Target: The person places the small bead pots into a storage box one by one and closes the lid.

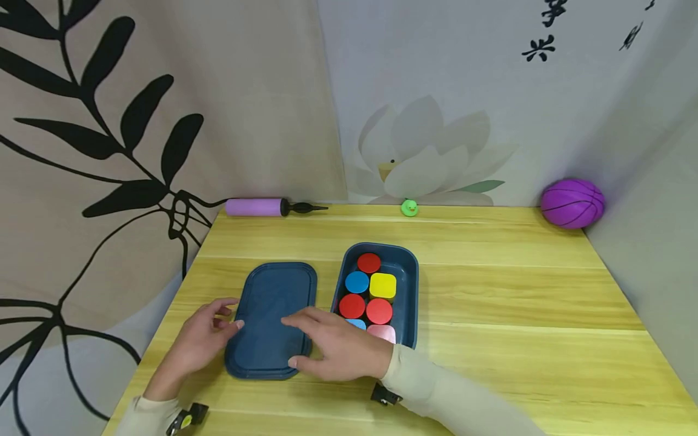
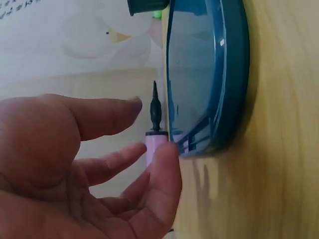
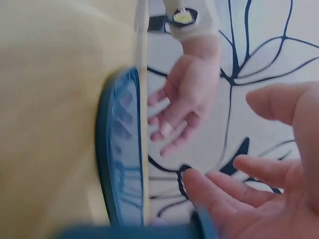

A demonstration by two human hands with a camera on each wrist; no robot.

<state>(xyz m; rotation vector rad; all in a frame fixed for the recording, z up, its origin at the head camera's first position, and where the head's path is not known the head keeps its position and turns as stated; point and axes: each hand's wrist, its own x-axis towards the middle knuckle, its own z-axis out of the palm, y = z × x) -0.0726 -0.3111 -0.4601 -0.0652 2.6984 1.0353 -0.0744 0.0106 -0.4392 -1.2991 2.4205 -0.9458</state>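
Observation:
A dark blue lid (image 1: 264,321) with rounded corners lies flat on the table. At its left edge my left hand (image 1: 199,339) hovers with loosely bent fingers, holding nothing; in the left wrist view, thumb and fingers are spread apart. My right hand (image 1: 343,345) reaches over the lid's right edge, palm down, fingers extended and nothing gripped. Whether either hand touches the lid I cannot tell. Right of the lid stands a dark blue box (image 1: 406,303). Inside it are several coloured blocks: red round ones (image 1: 379,311), blue ones (image 1: 357,283), a yellow one (image 1: 383,286) and a pink one (image 1: 383,332). My right forearm hides the box's near end.
Along the back edge lie a purple hand pump (image 1: 255,208) with a black nozzle, a small green rubber duck (image 1: 409,208) and a purple ball (image 1: 572,203). Behind the wooden table (image 1: 518,290) hangs a printed cloth (image 1: 262,103).

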